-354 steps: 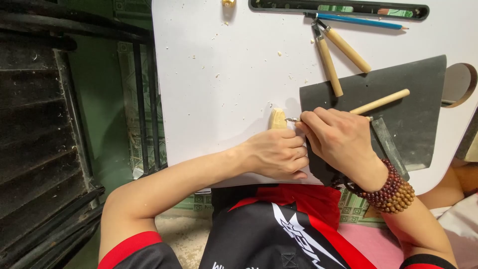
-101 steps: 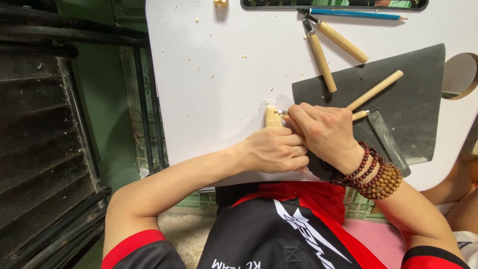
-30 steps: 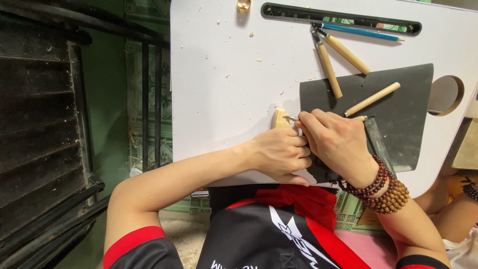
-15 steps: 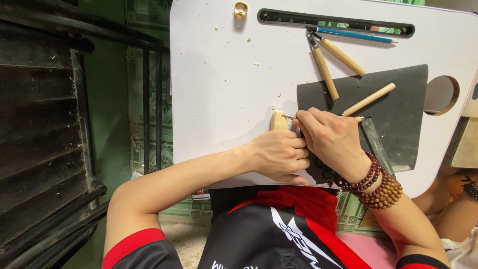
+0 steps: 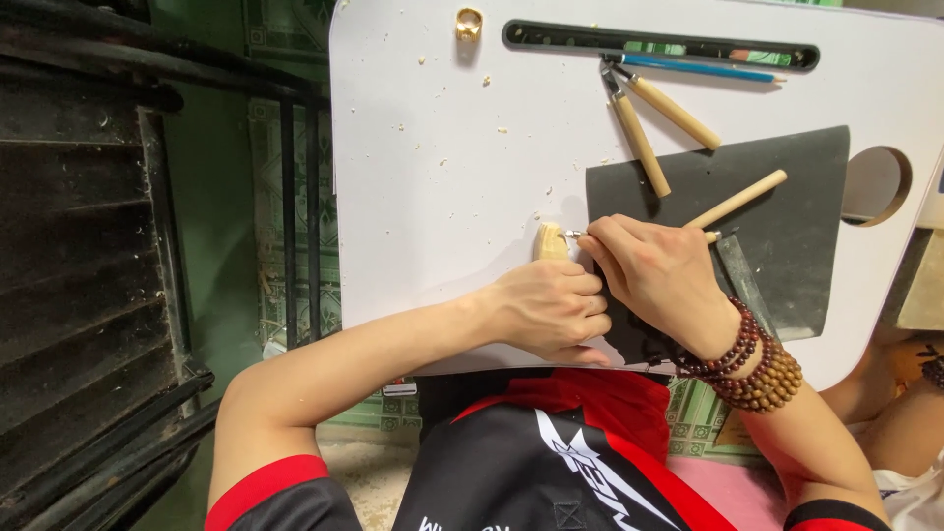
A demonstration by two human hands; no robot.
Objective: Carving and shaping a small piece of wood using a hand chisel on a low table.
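My left hand [image 5: 549,312] is closed around a small pale wooden piece [image 5: 551,241] whose top pokes out above the fingers, resting on the white lap table [image 5: 442,177]. My right hand [image 5: 659,280], with brown bead bracelets at the wrist, grips a wooden-handled carving tool [image 5: 739,200]. Its metal tip touches the wooden piece. The handle slants up to the right over a dark mat [image 5: 787,226].
Two more wooden-handled carving tools [image 5: 657,120] lie crossed near the mat's top edge. A blue pencil [image 5: 703,69] lies beside a long slot. A small gold ring [image 5: 469,24] sits at the table's far edge. Wood chips dot the table. Dark metal bars stand at left.
Both hands stay pressed together on the wooden piece, with only small shifts of the tool. The camera view has drifted slightly.
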